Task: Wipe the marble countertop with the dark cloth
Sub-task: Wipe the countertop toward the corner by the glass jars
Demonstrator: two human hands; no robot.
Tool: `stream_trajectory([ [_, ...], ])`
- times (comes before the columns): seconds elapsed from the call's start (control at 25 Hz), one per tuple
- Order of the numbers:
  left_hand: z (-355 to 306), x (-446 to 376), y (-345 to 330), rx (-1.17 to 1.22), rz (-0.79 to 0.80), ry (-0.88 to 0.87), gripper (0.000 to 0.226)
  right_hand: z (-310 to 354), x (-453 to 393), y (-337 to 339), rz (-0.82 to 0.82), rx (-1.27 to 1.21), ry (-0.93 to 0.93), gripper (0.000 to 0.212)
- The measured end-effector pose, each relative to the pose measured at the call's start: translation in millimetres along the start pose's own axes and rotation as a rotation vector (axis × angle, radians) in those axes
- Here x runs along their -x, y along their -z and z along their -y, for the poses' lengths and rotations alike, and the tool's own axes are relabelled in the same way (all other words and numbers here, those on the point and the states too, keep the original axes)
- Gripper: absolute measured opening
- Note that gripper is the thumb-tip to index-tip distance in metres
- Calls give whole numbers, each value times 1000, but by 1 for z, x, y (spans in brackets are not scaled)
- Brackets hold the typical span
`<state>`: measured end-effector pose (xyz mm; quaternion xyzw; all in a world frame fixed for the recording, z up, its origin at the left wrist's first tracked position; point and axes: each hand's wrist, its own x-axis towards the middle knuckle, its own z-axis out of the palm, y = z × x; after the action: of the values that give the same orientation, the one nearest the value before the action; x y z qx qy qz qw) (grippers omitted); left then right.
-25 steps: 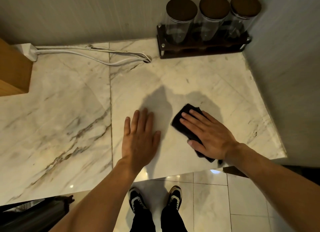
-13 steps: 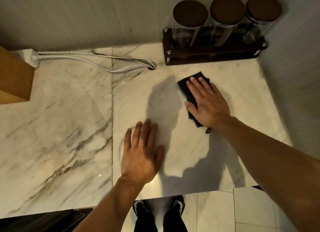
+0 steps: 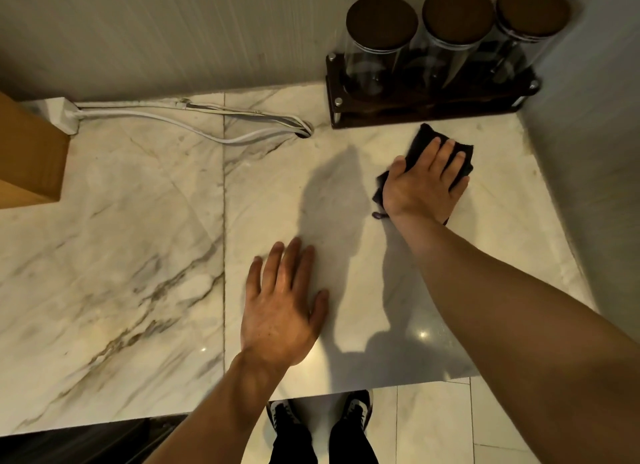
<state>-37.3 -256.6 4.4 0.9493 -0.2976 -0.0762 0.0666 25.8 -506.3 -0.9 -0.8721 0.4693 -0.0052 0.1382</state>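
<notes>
The white marble countertop (image 3: 138,255) with brown veins fills the view. My right hand (image 3: 424,183) presses flat on the dark cloth (image 3: 420,141) at the back right, just in front of the jar rack. The cloth's edges show past my fingers and thumb. My left hand (image 3: 282,304) lies flat and spread on the bare marble near the front edge, holding nothing.
A dark wooden rack (image 3: 429,108) with three glass jars (image 3: 381,44) stands in the back right corner against the wall. White cables (image 3: 194,124) run along the back from a plug block (image 3: 65,115). A wooden box (image 3: 27,158) sits at the left. A wall bounds the right side.
My right hand has slid the cloth from near the front edge away to the back right, close to the jar rack. My left hand has stayed flat in place.
</notes>
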Motion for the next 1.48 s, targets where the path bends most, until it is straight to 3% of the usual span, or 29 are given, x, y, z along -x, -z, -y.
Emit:
stream_trajectory([
  [0.4, 2, 2, 1, -2, 5, -11, 65, -61, 69, 8, -20, 9, -187, 67],
  [0.76, 1, 2, -2, -4, -17, 6, 66, -120, 143, 11, -85, 10, -202, 67],
  [1.0, 0, 2, -4, -37, -22, -1, 65, -172, 157, 27, -32, 132, 149, 68],
  [1.28, -4, 2, -2, -24, -7, 10, 64, -228, 114, 57, 183, 289, 634, 71],
  [1.48, -3, 2, 0, -21, -2, 1, 66, -233, 83, 65, 255, 375, 808, 71],
])
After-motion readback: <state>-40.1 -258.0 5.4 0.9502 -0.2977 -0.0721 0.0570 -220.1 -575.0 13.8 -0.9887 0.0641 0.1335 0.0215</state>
